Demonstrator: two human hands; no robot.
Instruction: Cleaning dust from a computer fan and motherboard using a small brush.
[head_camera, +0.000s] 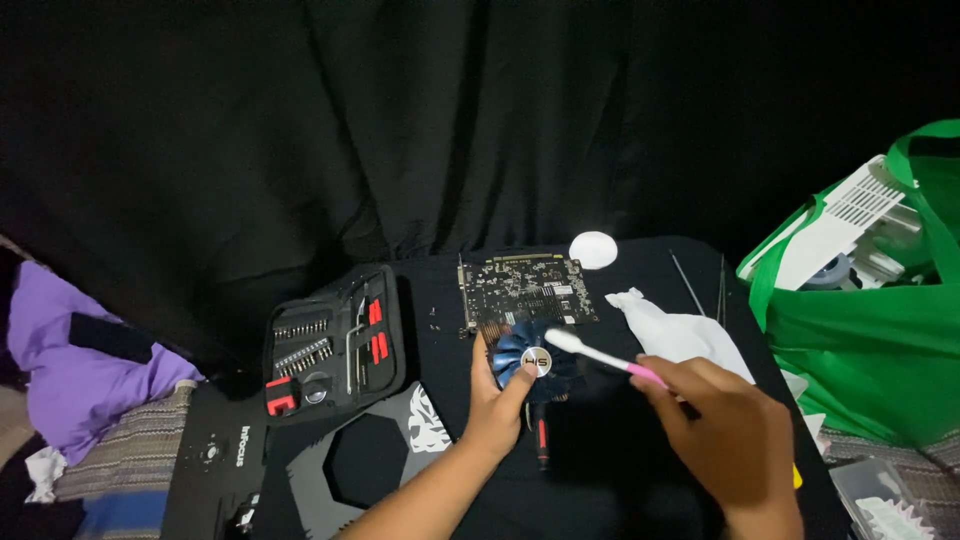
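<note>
Left hand (497, 400) grips the blue cooling fan (535, 360) from its 8 o'clock side: fingers curl behind the fan's edge and the thumb presses across the front, its tip touching the round silver hub. The fan is tilted up off the black table (610, 470), near the centre of the head view.

Right hand (722, 432) is closed around the pink handle of a toothbrush (598, 356), fingers folded tight on the handle. The brush runs toward 10 o'clock from the hand, and its white head lies against the fan's upper right blades.

A bare circuit board (525, 290) lies flat just beyond the fan at 12 o'clock. A round white pad (594, 249) sits past the board at 1 o'clock. A crumpled white cloth (675, 335) rests at 3 o'clock from the fan, near the right hand. An open screwdriver bit case (335, 345) lies at 9 o'clock from the fan. A green bag (870, 330) stands at the table's right edge.
</note>
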